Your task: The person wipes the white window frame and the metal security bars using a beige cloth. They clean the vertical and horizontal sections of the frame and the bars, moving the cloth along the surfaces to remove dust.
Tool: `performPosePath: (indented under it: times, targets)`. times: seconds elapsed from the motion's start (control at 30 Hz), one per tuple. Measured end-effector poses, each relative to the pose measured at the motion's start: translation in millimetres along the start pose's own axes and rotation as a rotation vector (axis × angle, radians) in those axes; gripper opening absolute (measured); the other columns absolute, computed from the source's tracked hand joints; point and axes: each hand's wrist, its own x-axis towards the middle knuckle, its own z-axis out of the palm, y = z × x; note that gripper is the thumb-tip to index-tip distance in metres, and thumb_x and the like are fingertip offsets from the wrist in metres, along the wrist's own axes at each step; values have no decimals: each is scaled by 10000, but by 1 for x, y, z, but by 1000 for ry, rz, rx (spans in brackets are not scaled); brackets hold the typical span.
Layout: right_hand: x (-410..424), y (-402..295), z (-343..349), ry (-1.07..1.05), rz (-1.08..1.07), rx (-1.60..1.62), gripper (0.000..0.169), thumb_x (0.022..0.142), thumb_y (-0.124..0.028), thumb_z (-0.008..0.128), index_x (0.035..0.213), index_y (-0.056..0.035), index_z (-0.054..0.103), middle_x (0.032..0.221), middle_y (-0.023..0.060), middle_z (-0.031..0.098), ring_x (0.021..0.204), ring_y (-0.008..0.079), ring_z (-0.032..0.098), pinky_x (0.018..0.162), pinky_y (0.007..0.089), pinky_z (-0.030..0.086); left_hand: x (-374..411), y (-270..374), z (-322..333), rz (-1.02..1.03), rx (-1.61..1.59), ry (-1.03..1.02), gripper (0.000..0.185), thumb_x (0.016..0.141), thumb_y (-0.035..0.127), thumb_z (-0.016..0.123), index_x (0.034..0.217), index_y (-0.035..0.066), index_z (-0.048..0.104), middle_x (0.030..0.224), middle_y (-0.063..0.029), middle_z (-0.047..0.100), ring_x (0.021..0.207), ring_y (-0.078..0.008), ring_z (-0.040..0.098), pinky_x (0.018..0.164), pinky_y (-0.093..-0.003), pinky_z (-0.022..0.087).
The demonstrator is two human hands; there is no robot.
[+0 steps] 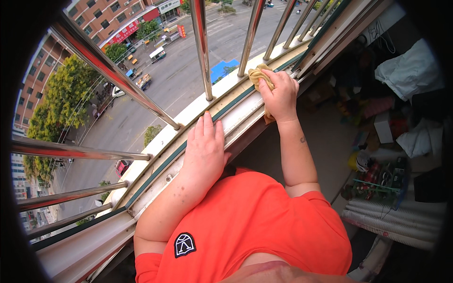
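Note:
In the head view, my right hand [281, 93] grips a crumpled tan cloth [261, 75] against the window sill, near the edge of the sliding sash. Part of the cloth hangs below that hand, over the inner side of the frame. My left hand [205, 141] lies flat across the white window track [235, 115], its fingertips reaching the outer ledge; nothing is seen in it. A dark green strip [170, 154] runs along the track. Dirt marks show on the ledge [221, 100] between the strip and the metal bars.
Polished metal guard bars [201, 53] rise just outside the sill. Beyond them, far below, lies a street [170, 88] with vehicles and trees. A window sash [332, 39] stands at the upper right. Indoors, white bags [410, 70] and piled belongings [380, 177] lie on the right.

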Motion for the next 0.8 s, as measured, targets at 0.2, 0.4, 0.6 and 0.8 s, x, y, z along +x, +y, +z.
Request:
performPosePath:
  times: [0.2, 0.4, 0.6, 0.8]
  targets:
    - [-21, -48, -2, -81, -138, 52, 278, 878, -265, 766, 1118, -123, 759, 989, 85, 663, 959, 327, 656, 886, 483, 478, 2, 0, 1, -10, 16, -4, 859, 812, 285, 893, 1488, -83, 512, 1574, -358, 443, 1467, -464, 456, 1186, -493, 412]
    - [-48, -106, -8, -175, -205, 258, 291, 863, -214, 788, 1139, -124, 766, 945, 59, 634, 903, 299, 644, 803, 444, 495, 1, -7, 8, 14, -86, 46, 862, 809, 285, 894, 1489, -82, 512, 1571, -350, 448, 1471, -457, 452, 1182, -489, 414]
    - [-21, -58, 1, -109, -146, 218, 232, 872, -230, 792, 1068, -107, 770, 938, 96, 652, 896, 348, 661, 807, 478, 538, -1, -1, 1, -10, 0, -6, 848, 812, 272, 895, 1481, -81, 512, 1573, -350, 442, 1476, -452, 445, 1184, -490, 411]
    - [9, 3, 4, 17, 59, 44, 229, 889, -251, 776, 1077, -119, 780, 965, 117, 696, 913, 362, 678, 835, 494, 554, 0, 2, -4, -11, 1, -8, 843, 821, 272, 892, 1483, -84, 511, 1578, -354, 435, 1475, -454, 443, 1189, -490, 405]
